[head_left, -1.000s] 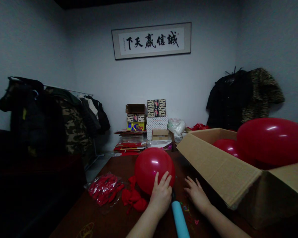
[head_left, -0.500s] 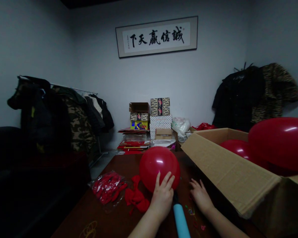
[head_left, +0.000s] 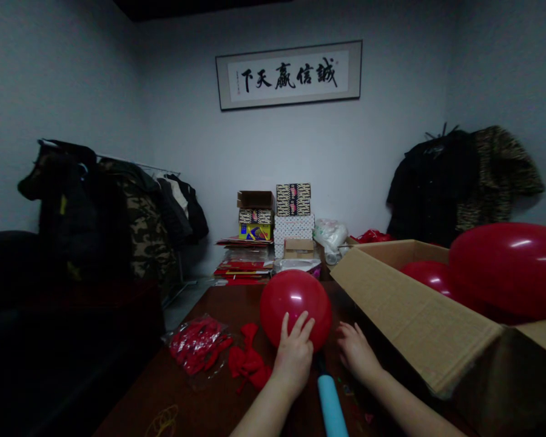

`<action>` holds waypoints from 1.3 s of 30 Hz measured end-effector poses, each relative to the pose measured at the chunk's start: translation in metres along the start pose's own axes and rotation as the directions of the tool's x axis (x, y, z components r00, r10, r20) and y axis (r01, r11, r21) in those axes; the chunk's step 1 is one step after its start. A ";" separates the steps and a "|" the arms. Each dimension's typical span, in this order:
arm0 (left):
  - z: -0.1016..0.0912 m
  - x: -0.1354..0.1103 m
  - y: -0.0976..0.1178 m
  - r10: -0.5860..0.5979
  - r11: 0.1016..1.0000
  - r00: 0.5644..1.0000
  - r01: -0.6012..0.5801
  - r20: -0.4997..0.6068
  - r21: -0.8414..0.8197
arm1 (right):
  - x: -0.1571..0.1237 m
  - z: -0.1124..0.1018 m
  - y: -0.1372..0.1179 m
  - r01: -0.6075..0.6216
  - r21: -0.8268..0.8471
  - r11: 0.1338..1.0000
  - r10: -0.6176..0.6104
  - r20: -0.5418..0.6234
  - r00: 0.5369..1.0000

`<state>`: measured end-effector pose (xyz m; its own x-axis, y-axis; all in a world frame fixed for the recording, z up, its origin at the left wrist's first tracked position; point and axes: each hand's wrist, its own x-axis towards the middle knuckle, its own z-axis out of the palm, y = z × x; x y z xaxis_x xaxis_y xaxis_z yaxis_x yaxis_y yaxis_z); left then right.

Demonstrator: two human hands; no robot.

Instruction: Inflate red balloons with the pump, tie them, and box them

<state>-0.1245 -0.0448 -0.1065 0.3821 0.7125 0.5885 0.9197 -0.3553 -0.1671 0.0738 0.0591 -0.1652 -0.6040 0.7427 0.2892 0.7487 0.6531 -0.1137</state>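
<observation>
The left hand point(head_left: 293, 358) lays spread fingers on the near side of the red balloon point(head_left: 295, 297), between them and the table's point(head_left: 222, 297) far edge. Beside it, the right hand point(head_left: 360, 357) curls loosely; whether gripping, I cannot tell.

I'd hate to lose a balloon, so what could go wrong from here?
The round red balloon has the left hand spread on its near side, while the right hand appears clear of it, so it might roll or slip away. The cardboard box has a flap jutting toward the right forearm, which could bump it. The large balloon bulges above the box's rim and might tumble out if knocked.
</observation>
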 end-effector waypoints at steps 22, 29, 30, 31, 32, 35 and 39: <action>-0.011 -0.002 0.003 -0.118 0.985 0.993 0.119 0.019 -0.123 | -0.022 -0.013 0.003 -0.151 0.216 0.965 0.169 -0.068 0.983; -0.013 0.000 0.005 -0.148 0.978 0.989 0.149 0.017 -0.144 | -0.013 -0.031 -0.007 -0.085 0.419 0.904 0.141 -0.103 0.985; -0.014 0.000 0.006 -0.152 0.977 0.988 0.153 0.018 -0.152 | -0.012 -0.035 -0.012 -0.076 0.441 0.895 0.142 -0.120 0.983; -0.015 0.001 0.006 -0.156 0.975 0.988 0.156 0.017 -0.160 | -0.010 -0.040 -0.017 -0.064 0.459 0.886 0.140 -0.134 0.981; -0.017 0.002 0.007 -0.161 0.973 0.987 0.161 0.015 -0.168 | -0.009 -0.046 -0.022 -0.050 0.473 0.880 0.135 -0.148 0.980; -0.023 0.005 0.007 -0.180 0.967 0.984 0.177 -0.002 -0.182 | -0.005 -0.058 -0.039 -0.006 0.496 0.869 0.120 -0.200 0.972; -0.032 0.006 0.010 -0.201 0.962 0.979 0.193 -0.021 -0.193 | -0.002 -0.067 -0.056 0.056 0.497 0.866 0.085 -0.256 0.963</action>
<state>-0.1160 -0.0631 -0.0789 0.1877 0.7562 0.6269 0.9413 -0.3208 0.1051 0.0516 0.0116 -0.0958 -0.4480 0.7328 0.5121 0.4792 0.6805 -0.5544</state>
